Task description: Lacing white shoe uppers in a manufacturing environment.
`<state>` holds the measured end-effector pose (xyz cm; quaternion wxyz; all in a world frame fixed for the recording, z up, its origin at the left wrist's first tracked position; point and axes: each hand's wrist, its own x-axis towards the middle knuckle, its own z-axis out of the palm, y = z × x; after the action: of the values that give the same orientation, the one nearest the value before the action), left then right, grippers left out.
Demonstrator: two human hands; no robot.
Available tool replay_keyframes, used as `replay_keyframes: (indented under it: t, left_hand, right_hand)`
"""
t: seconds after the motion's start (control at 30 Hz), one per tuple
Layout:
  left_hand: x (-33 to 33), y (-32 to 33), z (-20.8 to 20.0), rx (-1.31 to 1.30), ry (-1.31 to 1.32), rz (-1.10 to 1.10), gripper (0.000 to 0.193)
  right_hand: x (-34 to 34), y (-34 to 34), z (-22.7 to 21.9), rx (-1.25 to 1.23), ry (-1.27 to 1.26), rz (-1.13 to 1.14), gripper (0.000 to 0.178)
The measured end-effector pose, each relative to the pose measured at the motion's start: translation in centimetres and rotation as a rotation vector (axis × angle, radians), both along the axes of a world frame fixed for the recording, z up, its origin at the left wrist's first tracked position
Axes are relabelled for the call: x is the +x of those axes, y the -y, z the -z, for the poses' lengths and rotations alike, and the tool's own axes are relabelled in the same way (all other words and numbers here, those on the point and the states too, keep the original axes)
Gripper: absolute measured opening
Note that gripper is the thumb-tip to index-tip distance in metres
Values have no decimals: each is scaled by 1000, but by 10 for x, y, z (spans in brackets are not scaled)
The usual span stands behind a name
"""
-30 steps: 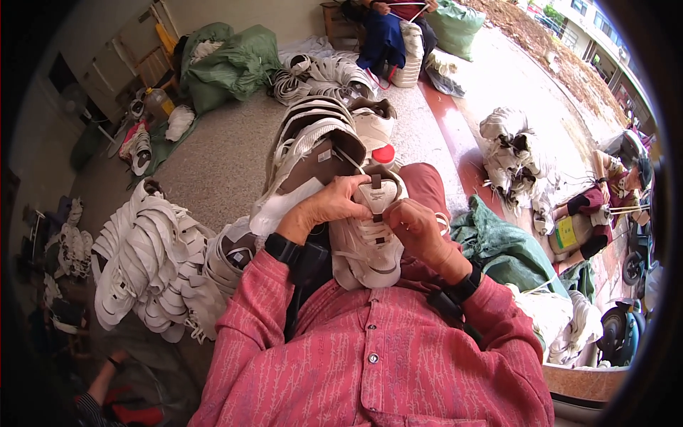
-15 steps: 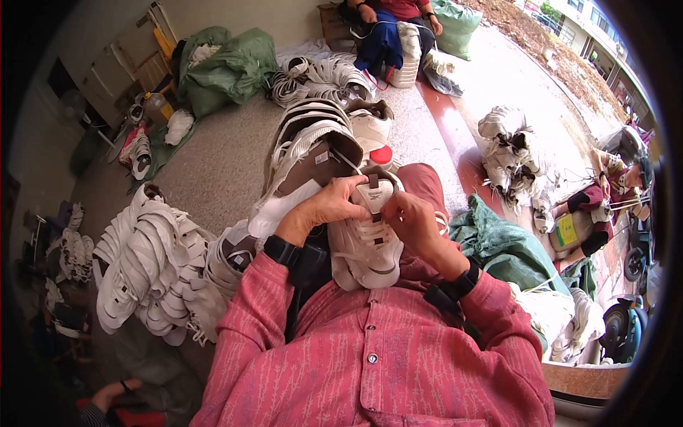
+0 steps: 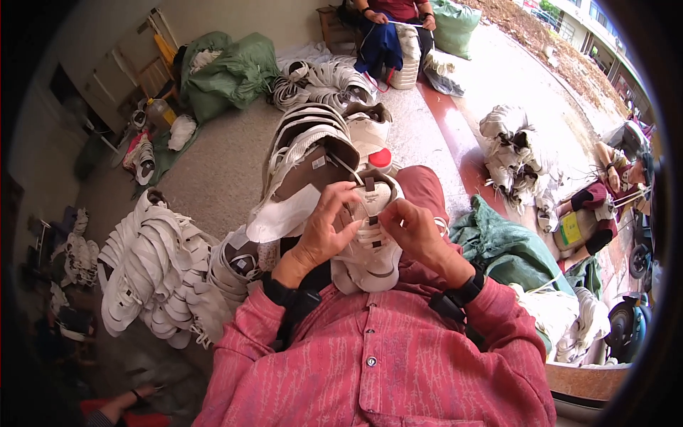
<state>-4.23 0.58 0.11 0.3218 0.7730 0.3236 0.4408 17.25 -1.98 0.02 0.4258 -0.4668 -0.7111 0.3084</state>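
A pale shoe upper [image 3: 371, 257] lies toe toward me at my lap, with dark loops down its tongue. Beside its left edge, my left hand [image 3: 321, 229] has its thumb and fingers parted, with nothing visible between them. My right hand [image 3: 416, 226] is closed in a pinch over the shoe's right side by the eyelets; whatever sits in the fingertips is too small to make out. Just beyond my left hand stands a row of nested shoe uppers [image 3: 307, 153] with brown linings. Another pale upper [image 3: 368, 135], near a red round piece [image 3: 380, 158], sits behind the shoe.
Heaped pale uppers [image 3: 153, 267] lie at my left, and another pile [image 3: 516, 160] stands to the right. A green sack [image 3: 505, 245] is near my right elbow; another green sack [image 3: 231, 71] stands far left. One person [image 3: 398, 35] sits ahead, another [image 3: 594, 203] at right.
My left hand has let go of the tongue's edge and its fingers have spread. The right hand stays pinched near the eyelets. The person ahead has shifted both hands.
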Motion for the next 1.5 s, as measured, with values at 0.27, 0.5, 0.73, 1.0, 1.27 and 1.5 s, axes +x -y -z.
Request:
replay_keyframes:
  t: [0.27, 0.5, 0.73, 1.0, 1.27, 1.5]
  left_hand:
    - [14, 10, -11, 248, -324, -184, 16]
    - [24, 19, -19, 432, -417, -272, 14]
    - [26, 21, -20, 374, -465, -301, 14]
    - [27, 23, -17, 304, -370, -322, 13]
    - [-52, 61, -39, -55, 274, -520, 13]
    - [-161, 124, -55, -45, 662, -899, 26]
  right_hand:
    - [2, 0, -4, -30, -62, -56, 9]
    - [7, -1, -8, -128, -38, -111, 10]
    - [11, -4, -8, -87, -3, -116, 14]
    - [11, -1, -18, -132, -41, -153, 15]
    - [28, -3, -48, 18, 39, -55, 14]
    - [11, -14, -45, 331, -106, -277, 17]
